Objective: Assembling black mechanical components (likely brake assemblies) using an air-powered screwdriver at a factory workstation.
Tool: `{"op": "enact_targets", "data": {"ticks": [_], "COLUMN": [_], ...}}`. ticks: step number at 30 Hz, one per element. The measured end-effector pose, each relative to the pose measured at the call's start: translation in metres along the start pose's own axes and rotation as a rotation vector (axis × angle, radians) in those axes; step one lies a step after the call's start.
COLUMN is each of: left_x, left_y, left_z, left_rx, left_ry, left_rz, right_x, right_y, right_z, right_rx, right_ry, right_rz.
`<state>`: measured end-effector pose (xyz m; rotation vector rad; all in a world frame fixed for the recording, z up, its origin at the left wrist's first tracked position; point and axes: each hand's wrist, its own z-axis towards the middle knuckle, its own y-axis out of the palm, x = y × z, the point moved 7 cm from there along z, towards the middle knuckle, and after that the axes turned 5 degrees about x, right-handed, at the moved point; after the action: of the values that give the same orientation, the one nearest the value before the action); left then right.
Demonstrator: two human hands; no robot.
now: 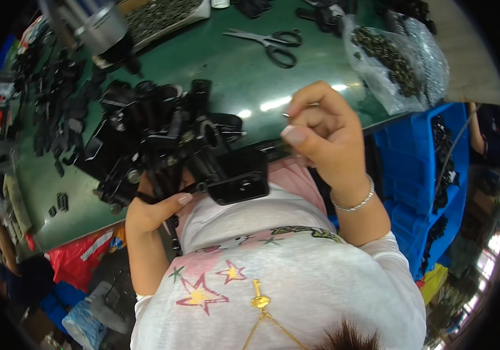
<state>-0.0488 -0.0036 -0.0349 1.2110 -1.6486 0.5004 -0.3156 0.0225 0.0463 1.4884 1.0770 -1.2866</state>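
Note:
My left hand is closed around the lower part of a bulky black assembly of tubes, brackets and round metal fasteners. Its thumb lies on top and the other fingers are hidden beneath. A black rectangular frame-like part of the assembly projects over my lap. To the right, and apart from the assembly, my right hand is raised with thumb and forefinger pinched. A tiny shiny metal piece shows at those fingertips; its exact kind is too small to tell.
Black-handled scissors lie on the green table. A metal tool head hangs at the upper left, near a tray of small metal parts. A clear bag of fasteners sits far right, above blue bins. Black parts crowd the left.

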Motion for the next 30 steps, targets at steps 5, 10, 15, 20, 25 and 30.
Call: {"op": "enact_targets", "data": {"ticks": [5, 10, 15, 20, 25, 30], "left_x": [0.002, -0.005, 0.0, 0.003, 0.003, 0.009], "left_y": [-0.006, -0.014, -0.004, -0.002, -0.001, 0.003], "left_z": [0.003, 0.004, 0.002, 0.004, -0.001, 0.002], "left_rx": [0.068, 0.069, 0.072, 0.036, 0.031, -0.014], "left_ry": [0.051, 0.061, -0.056, 0.053, 0.024, -0.013], "left_rz": [-0.007, 0.076, -0.022, 0.016, 0.051, 0.165], "right_x": [0.004, -0.024, -0.036, -0.029, -0.058, 0.0], "right_y": [-0.003, -0.005, 0.005, -0.004, -0.115, -0.177], "right_z": [-0.004, -0.005, -0.005, 0.011, 0.078, 0.114], "right_rx": [-0.116, -0.11, -0.13, -0.328, 0.294, 0.192], "right_ry": [-0.012, -0.496, -0.687, -0.538, -0.245, -0.111], "right_rz": [0.165, -0.367, -0.696, -0.895, -1.116, -1.363]}}
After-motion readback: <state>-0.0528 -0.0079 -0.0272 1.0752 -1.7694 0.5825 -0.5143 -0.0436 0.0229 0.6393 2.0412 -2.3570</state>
